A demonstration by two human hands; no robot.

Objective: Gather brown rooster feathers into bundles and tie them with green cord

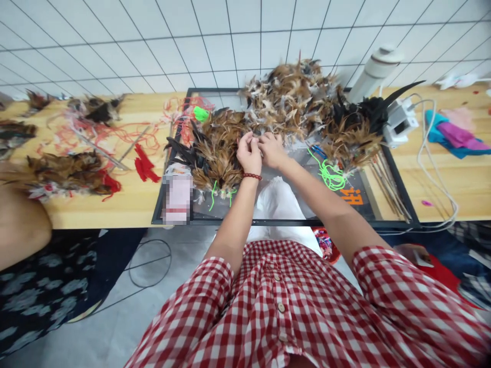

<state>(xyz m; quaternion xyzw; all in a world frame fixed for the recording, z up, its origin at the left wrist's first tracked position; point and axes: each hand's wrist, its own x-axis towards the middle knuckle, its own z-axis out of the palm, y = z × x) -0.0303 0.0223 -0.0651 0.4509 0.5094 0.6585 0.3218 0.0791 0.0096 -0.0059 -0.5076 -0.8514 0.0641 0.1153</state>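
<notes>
My left hand (250, 155), with a red bead bracelet (252, 176) at the wrist, meets my right hand (273, 150) over the glass-like panel. The fingers of both are bent and pinched together; what lies between them is hidden. Behind them rises a large heap of brown and pale feathers (293, 97). Just left of my left hand lies a bunch of brown feathers (220, 145) with bright green string ends at its base. On the right are another brown and black feather bunch (355, 135) and a loose coil of green string (332, 176).
A black-framed panel (284, 223) lies on the wooden table (134, 212). Thin sticks (389, 186), a white charger (401, 122) with cable and a white bottle (376, 71) stand or lie right. Red strings (111, 133) spread left, near a co-worker's arm (23, 225).
</notes>
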